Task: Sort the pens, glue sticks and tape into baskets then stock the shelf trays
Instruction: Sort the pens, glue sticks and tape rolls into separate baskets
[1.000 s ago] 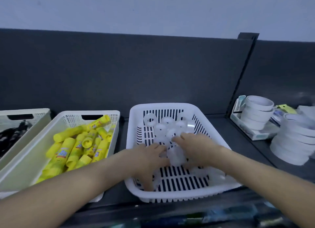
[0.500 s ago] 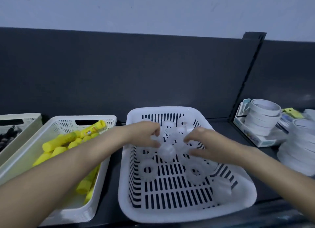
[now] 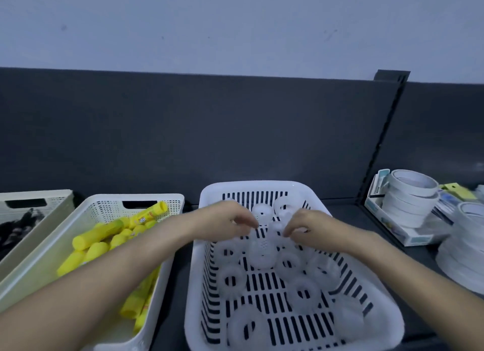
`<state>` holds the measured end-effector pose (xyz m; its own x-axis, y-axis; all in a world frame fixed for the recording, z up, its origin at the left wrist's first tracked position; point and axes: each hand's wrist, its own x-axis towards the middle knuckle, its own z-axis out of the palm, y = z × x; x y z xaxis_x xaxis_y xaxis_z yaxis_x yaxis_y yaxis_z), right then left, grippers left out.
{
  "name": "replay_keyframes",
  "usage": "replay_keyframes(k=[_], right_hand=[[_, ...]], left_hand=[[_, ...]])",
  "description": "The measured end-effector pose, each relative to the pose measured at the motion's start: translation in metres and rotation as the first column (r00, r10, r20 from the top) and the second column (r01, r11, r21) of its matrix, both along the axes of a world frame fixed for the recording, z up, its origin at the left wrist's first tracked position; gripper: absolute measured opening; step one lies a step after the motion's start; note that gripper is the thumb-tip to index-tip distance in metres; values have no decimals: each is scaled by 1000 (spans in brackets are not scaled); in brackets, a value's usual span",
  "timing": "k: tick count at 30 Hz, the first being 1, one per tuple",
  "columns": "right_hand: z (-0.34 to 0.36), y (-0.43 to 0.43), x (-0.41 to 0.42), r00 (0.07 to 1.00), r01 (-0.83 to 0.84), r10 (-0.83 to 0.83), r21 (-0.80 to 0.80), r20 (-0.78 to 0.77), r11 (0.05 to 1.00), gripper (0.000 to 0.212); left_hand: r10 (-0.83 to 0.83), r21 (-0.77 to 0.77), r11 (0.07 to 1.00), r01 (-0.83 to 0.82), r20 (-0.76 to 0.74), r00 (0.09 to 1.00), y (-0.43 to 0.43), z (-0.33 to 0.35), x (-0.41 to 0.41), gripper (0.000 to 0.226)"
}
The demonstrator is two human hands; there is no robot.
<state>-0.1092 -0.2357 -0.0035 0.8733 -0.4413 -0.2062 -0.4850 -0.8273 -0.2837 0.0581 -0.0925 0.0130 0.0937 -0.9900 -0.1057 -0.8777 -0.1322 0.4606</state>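
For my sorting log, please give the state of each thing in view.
Left hand: fingers curled over clear tape rolls, grip unclear.
Right hand: same.
White slotted basket: holds those rolls, lying loose.
Cream basket: holds yellow glue sticks, piled.
Far-left basket: dark contents, blurred.
White tape rolls at right: stacked.

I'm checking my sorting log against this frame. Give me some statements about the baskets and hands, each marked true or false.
1. The left hand and the right hand are both over the white slotted basket. True.
2. The glue sticks are red. False: they are yellow.
3. The cream basket holding the glue sticks stands left of the white slotted basket. True.
4. The white slotted basket holds pens. False: it holds clear tape rolls.
5. The stacked white tape rolls lie inside the white slotted basket. False: they stand apart, to its right.
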Motion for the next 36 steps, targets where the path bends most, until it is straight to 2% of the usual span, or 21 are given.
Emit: replay_keyframes(k=[3, 6, 12, 19, 25, 31, 36], right_hand=[[9, 9, -9, 997, 15, -9, -74, 80, 997, 34], [11, 26, -6, 990, 3, 6, -67, 140, 998, 36], [19, 67, 14, 965, -118, 133, -79, 224, 990, 38], [25, 117, 43, 927, -240, 248, -62, 281, 969, 35], [38, 174, 83, 885, -270, 277, -74, 375, 960, 29], [43, 254, 134, 875, -257, 250, -41, 415, 966, 33], [48, 319, 183, 871, -134, 123, -12, 475, 991, 30]], left_hand=[[105, -43, 994, -102, 84, 991, 9, 2, 5, 31], [191, -108, 978, -179, 123, 974, 26, 1, 3, 31], [369, -234, 912, -337, 107, 923, 84, -2, 5, 29], [544, -272, 816, -511, 58, 837, 162, 2, 27, 27], [630, -315, 736, -599, -8, 777, 234, 4, 56, 27], [671, -357, 677, -643, -58, 739, 326, 3, 103, 25], [685, -352, 653, -671, -103, 721, 410, 5, 164, 24]])
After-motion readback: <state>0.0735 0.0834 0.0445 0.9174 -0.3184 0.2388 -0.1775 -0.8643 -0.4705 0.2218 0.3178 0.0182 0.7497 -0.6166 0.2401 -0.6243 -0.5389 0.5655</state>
